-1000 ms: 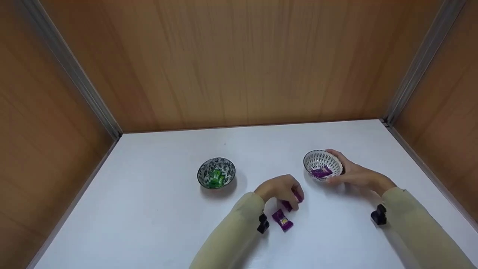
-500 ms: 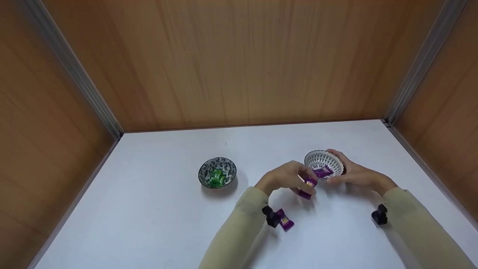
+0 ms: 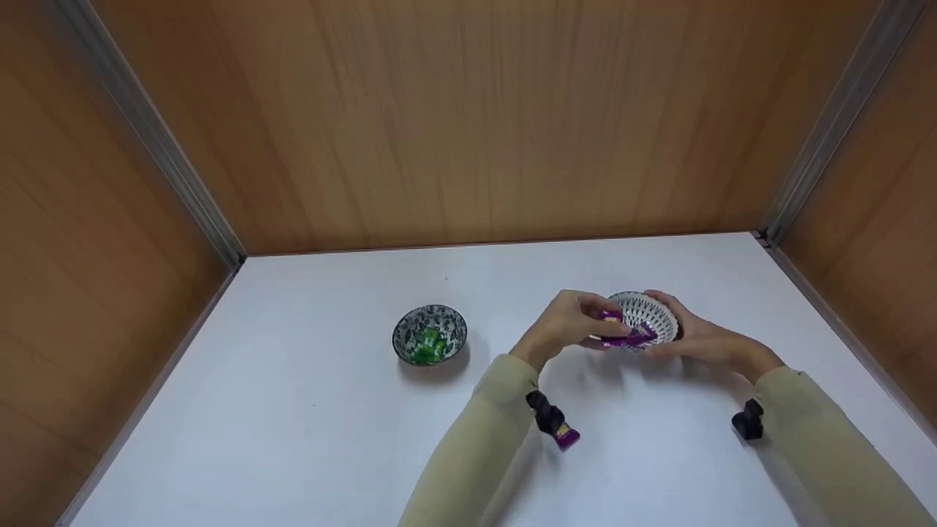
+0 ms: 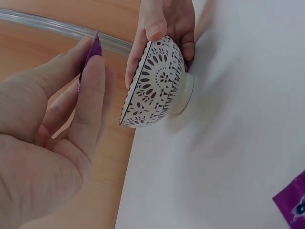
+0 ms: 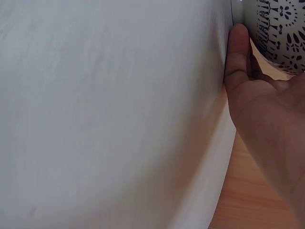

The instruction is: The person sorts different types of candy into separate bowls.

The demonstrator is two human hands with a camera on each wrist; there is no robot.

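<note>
My left hand [image 3: 575,326] pinches a purple-wrapped candy [image 4: 90,58] between thumb and fingers, at the left rim of a white bowl with a dark pattern [image 3: 648,311]. The left wrist view shows this candy edge-on, short of the bowl's mouth. My right hand [image 3: 706,342] holds the bowl from its right side, the thumb low near its foot in the right wrist view. Inside the bowl lies purple candy [image 3: 643,333]. Another purple candy [image 3: 566,438] lies on the table, partly covered in the head view by the black wrist camera.
Left of my left hand stands a dark-patterned bowl [image 3: 410,322] with green-wrapped candy [image 3: 429,347] in it. The white table [image 3: 307,439] is bounded by wooden panels [image 3: 483,132] at the back and both sides, with metal strips at the corners.
My left hand has lifted purple candy off the table and carried it up and right to the patterned white bowl. My right hand has stayed on that bowl.
</note>
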